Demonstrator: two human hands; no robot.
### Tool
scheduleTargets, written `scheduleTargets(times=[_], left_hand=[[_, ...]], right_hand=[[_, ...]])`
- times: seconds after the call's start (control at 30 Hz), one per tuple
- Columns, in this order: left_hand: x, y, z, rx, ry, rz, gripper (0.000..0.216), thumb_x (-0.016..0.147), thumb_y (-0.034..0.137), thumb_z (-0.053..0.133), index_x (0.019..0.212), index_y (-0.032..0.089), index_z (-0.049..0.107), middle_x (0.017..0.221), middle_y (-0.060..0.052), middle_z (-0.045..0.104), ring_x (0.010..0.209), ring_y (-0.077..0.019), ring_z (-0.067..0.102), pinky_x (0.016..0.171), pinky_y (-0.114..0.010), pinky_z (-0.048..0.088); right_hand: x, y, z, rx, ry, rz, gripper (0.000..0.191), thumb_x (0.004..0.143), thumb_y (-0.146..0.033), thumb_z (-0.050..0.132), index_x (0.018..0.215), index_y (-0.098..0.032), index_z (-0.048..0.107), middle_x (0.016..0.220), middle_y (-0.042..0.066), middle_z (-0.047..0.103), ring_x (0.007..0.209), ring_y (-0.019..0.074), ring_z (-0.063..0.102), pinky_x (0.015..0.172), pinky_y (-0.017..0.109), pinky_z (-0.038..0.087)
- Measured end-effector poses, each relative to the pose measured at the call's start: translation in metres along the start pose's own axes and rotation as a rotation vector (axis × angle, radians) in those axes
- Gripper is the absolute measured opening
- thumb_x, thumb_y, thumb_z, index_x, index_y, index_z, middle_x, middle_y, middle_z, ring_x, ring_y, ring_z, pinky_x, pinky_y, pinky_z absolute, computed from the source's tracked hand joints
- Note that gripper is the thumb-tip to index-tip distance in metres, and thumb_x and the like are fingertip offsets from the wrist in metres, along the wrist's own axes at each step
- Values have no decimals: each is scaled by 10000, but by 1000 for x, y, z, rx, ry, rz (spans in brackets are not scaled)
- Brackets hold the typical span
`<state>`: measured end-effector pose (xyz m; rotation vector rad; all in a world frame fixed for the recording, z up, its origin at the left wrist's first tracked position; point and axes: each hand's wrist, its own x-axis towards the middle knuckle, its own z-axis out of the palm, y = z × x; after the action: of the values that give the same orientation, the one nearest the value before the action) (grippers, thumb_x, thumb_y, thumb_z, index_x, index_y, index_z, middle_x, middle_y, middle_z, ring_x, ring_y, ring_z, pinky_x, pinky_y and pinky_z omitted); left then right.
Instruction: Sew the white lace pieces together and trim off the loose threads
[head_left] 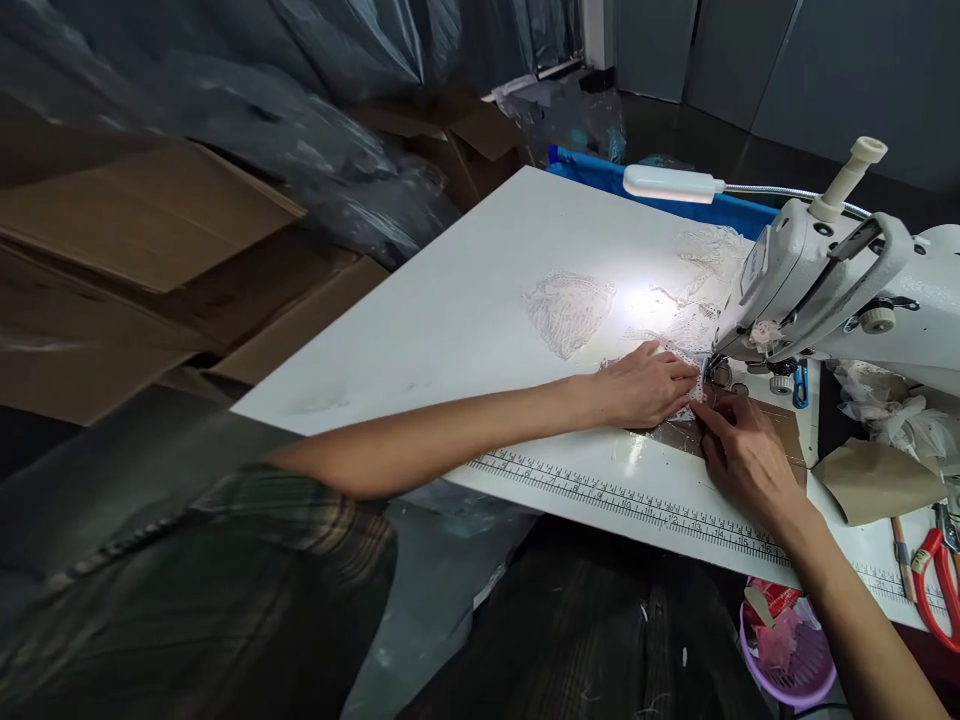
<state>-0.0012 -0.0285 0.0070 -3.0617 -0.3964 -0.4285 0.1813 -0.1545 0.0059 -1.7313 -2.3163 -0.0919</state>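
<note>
A small white lace piece (684, 408) lies under the needle area of a white sewing machine (780, 275). My left hand (649, 385) rests flat on the lace, its fingers stretched toward the presser foot (709, 370). Close in front of the foot, my right hand (746, 445) has its fingers curled, with thumb and forefinger at the lace's right edge. The fingertips are small and partly hidden. Under both hands is a brown, shiny plate (679, 436). Further back, a fan-shaped lace piece (570, 312) and more lace (709, 250) lie on the table.
A printed ruler (600, 497) runs along the white table's (450, 300) front edge. Red-handled scissors (934, 585) and brown paper (877, 480) lie at right. Below hangs or stands a purple basket (799, 680) with scraps. Cardboard boxes (135, 210) stand left; a lamp (671, 184) shines behind.
</note>
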Motion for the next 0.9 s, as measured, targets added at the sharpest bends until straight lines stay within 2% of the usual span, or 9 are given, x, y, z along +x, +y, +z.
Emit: scheduleTargets(times=[0.1, 0.2, 0.37, 0.57, 0.9], left_hand=[[6, -17, 1, -90, 7, 97, 287, 1008, 242, 441, 1104, 193, 706, 1265, -79, 699, 1017, -214, 669, 875, -378, 443], [8, -26, 4, -138, 70, 109, 289, 1004, 249, 442, 1108, 229, 711, 1255, -58, 710, 1011, -211, 666, 875, -385, 432], [4, -25, 10, -149, 156, 90, 288, 1008, 267, 447, 1113, 237, 713, 1207, -44, 736, 991, -215, 646, 936, -418, 381], [3, -22, 14, -129, 176, 86, 295, 1016, 261, 440, 1124, 222, 712, 1250, -55, 717, 975, -222, 641, 873, -415, 382], [5, -21, 19, -202, 206, 78, 298, 1023, 251, 434, 1084, 224, 725, 1227, -61, 727, 1037, -209, 676, 948, -423, 427]], right_hand=[[2, -6, 2, -24, 1, 43, 425, 896, -145, 450, 1266, -196, 652, 1047, 151, 608, 924, 277, 574, 768, 416, 529], [3, -8, 4, -14, 10, 62, 418, 900, -148, 452, 1268, -199, 643, 1061, 152, 600, 921, 274, 575, 774, 414, 521], [3, -8, 3, -3, 35, 62, 412, 913, -155, 441, 1268, -218, 640, 1070, 144, 600, 925, 270, 582, 783, 415, 527], [1, -8, 3, 17, 68, 64, 393, 909, -162, 454, 1243, -216, 655, 1068, 142, 608, 927, 271, 588, 761, 414, 537], [0, -5, 6, 104, 100, 85, 385, 923, -191, 460, 1240, -218, 677, 1068, 142, 612, 933, 272, 592, 796, 452, 550]])
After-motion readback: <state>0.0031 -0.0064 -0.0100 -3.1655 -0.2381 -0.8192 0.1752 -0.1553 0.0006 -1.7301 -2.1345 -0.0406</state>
